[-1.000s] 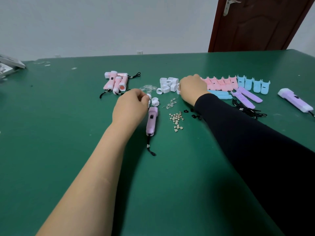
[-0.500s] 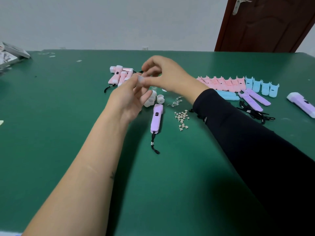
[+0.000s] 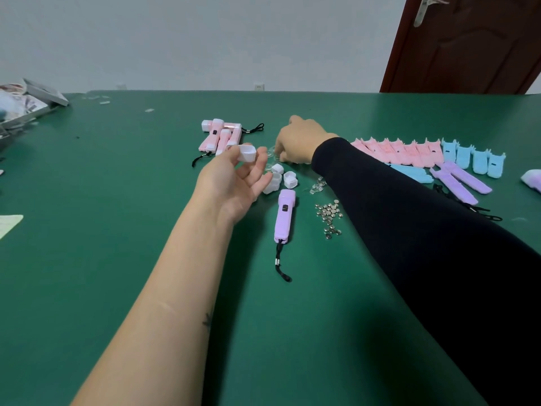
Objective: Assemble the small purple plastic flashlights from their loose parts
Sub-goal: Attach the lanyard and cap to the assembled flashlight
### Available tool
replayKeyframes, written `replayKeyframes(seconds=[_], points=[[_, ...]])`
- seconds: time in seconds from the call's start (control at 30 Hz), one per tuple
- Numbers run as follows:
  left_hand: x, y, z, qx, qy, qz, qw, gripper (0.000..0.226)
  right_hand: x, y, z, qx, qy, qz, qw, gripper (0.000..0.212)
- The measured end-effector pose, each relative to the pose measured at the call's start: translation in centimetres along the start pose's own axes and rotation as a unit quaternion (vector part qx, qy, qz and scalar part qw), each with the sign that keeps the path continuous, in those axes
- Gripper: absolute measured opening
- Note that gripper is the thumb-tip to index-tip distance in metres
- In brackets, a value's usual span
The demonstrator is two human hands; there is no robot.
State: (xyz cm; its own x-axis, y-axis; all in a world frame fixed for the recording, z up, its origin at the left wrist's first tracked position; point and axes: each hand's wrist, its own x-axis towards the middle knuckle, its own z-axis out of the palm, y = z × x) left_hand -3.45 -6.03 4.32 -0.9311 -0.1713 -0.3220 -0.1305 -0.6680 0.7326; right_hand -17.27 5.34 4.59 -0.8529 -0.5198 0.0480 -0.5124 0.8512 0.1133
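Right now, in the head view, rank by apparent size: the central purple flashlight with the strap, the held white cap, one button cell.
1. purple flashlight
2. white cap, held raised nearer the camera, so perhaps flattered
3. button cell, clearly smallest

Green surface (image 3: 117,259) bearing a purple flashlight (image 3: 284,215) with black cord, white caps (image 3: 281,178), pink shells (image 3: 395,152), blue shells (image 3: 472,159) and silver cells (image 3: 329,216).

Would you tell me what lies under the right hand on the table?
Clear lenses show at the right hand's fingertips on the table. Whatever else lies beneath the palm is covered, and whether it pinches a lens cannot be told.
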Motion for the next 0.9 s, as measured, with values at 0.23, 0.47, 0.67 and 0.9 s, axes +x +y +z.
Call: replayKeyframes(seconds=[0.23,0.47,0.67,0.9], points=[[-0.1,-0.3,0.2,0.014,-0.010,0.003,1.000,0.016,-0.1,0.1,0.9,-0.048,0.100,-0.013,0.994,0.024],[-0.6,-0.9,1.2,0.039,-0.060,-0.019,0.997,0.019,-6.5,1.6,-2.1,0.554,0.210,0.059,0.803,0.007],[-2.3,-2.3,2.6,0.112,-0.147,-0.013,0.983,0.019,-15.5,2.0,-2.4,0.695,0.191,0.052,0.691,0.005],[-3.8,-3.7,3.7,0.202,-0.223,0.010,0.953,0.023,-19.2,1.9,-1.4,0.786,0.125,0.101,0.597,0.006]])
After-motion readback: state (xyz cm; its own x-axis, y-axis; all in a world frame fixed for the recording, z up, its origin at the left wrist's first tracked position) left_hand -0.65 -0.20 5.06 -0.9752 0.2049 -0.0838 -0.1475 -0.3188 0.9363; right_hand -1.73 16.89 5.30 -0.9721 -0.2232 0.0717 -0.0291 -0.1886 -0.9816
